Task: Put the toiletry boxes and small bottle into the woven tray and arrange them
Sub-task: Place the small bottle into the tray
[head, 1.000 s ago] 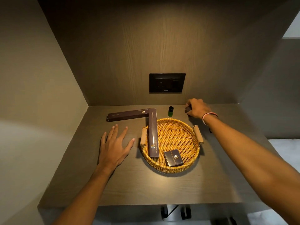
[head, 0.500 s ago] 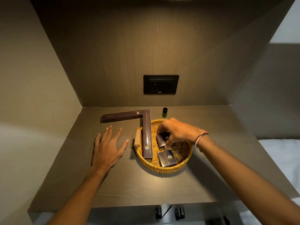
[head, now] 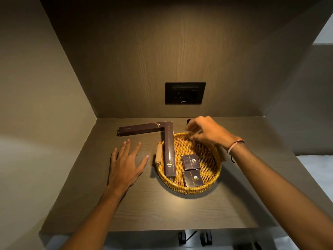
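The woven tray (head: 189,189) sits mid-shelf holding two small boxes (head: 191,161) and one long box (head: 169,150) that overhangs its back rim; another long box (head: 140,128) lies near the shelf's (head: 162,210) back edge. The left hand (head: 126,165) rests flat with fingers spread, empty, while the right hand (head: 205,131) hovers over the tray's back rim, fingers loosely curled, apparently just beside the small bottle (head: 188,121), which is mostly hidden

A: How many views?

B: One. Head-worn, wide-angle, looking forward and down from above the near edge of the wooden shelf (head: 147,210).

A: Facing?

B: The far back panel, with the socket plate (head: 185,93) centred. Side walls bow outward at the frame edges.

A: How near?

B: Close. Both forearms enter from the bottom corners; the woven tray (head: 215,175) sits mid-frame. No second view shares anything.
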`<state>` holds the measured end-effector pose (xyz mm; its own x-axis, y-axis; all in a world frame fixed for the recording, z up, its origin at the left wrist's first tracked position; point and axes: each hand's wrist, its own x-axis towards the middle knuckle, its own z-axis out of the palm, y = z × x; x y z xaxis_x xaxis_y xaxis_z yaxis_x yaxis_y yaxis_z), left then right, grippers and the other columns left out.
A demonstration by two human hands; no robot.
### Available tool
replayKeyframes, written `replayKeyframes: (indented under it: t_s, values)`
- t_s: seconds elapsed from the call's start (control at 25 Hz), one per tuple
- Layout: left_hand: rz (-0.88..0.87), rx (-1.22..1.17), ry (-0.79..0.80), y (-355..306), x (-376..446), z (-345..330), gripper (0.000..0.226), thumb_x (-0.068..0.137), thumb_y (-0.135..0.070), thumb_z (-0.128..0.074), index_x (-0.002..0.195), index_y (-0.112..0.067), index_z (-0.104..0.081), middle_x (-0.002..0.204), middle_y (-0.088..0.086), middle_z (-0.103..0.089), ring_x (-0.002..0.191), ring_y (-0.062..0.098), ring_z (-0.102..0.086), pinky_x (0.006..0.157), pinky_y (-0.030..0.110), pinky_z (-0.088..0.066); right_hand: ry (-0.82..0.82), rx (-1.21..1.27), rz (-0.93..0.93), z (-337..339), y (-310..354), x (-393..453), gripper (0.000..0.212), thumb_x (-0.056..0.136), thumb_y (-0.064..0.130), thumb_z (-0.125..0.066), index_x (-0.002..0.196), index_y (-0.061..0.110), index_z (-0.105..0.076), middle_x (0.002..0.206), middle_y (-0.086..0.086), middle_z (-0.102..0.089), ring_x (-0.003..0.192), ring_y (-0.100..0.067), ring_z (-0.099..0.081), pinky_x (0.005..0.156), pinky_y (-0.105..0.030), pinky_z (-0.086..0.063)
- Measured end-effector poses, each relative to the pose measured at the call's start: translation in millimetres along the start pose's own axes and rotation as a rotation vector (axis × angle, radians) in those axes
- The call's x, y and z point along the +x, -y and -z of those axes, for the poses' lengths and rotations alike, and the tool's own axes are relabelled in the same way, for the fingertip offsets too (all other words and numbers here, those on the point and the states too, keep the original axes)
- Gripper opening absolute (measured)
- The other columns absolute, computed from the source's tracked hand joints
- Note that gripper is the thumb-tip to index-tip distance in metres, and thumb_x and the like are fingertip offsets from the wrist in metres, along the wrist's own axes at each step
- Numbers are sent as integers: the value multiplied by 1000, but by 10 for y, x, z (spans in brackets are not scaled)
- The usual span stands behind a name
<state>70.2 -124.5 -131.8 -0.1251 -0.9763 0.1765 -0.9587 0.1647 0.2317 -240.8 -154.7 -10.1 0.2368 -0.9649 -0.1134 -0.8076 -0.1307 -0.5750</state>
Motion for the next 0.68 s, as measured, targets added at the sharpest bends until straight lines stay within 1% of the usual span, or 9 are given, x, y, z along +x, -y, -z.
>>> replayKeyframes:
  t_s: [0.04,0.08,0.12,0.2,0.28,0.4,0.52,0.64,0.68]
  values:
    - [1,1,2,4,2,-3,75,89,-73,-26,151,-32,-32,162,12,-28,150,25,-23,120,50,-16,-140,-32,-15,18,-22,99,39,87,10,-73,123,16,-62,125,-7,-66,118,-23,-63,92,-28,-53]
    - [2,3,3,7,3,-6,75,89,-74,-26,151,-32,-32,162,12,-27,150,25,-23,120,50,-16,-233,-76,-50,28,-36,200,41,88,12,-72,128,16,-60,131,-10,-64,123,-27,-61,97,-36,-53]
    - [2,2,3,5,3,-9,75,89,-74,-26,151,-32,-32,162,11,-27,150,24,-23,120,50,-16,-267,-119,-89,19,-51,299,44,90,15,-70,132,15,-57,136,-12,-61,127,-30,-58,101,-44,-52]
    - [4,-2,0,2,4,-12,74,89,-73,-27,151,-33,-32,162,11,-27,151,24,-22,121,50,-15,-207,-183,-143,-37,-84,465,45,92,18,-68,135,12,-56,136,-16,-61,127,-35,-57,102,-50,-50]
    - [7,-6,3,5,5,-15,74,89,-74,-28,151,-33,-32,163,11,-26,151,23,-21,121,50,-14,-145,-212,-165,-105,-83,543,37,92,18,-69,126,7,-61,127,-18,-65,120,-36,-61,99,-49,-53]
    - [8,-10,7,0,1,-2,74,89,-73,-28,152,-33,-31,163,11,-25,151,24,-20,121,50,-14,-202,-213,-148,-117,-78,514,33,90,18,-71,120,6,-62,120,-18,-67,114,-34,-64,95,-48,-55]
    - [4,-12,-2,-15,-7,14,74,89,-72,-29,151,-32,-32,162,12,-27,151,24,-22,121,50,-14,-259,-186,-98,20,-30,331,36,86,26,-77,117,11,-64,115,-12,-68,105,-29,-66,88,-43,-58]
    - [-2,-14,1,-20,-12,26,74,89,-71,-29,151,-31,-33,162,12,-27,151,25,-22,121,50,-14,-183,-132,-32,121,6,99,38,80,30,-82,112,15,-68,109,-6,-69,98,-21,-67,82,-37,-61]
    - [-5,-13,-1,-27,-8,30,74,89,-71,-30,151,-31,-33,162,12,-27,151,25,-22,121,50,-15,-157,-129,-23,114,23,40,39,80,30,-82,112,15,-68,108,-4,-69,97,-18,-67,78,-32,-61]
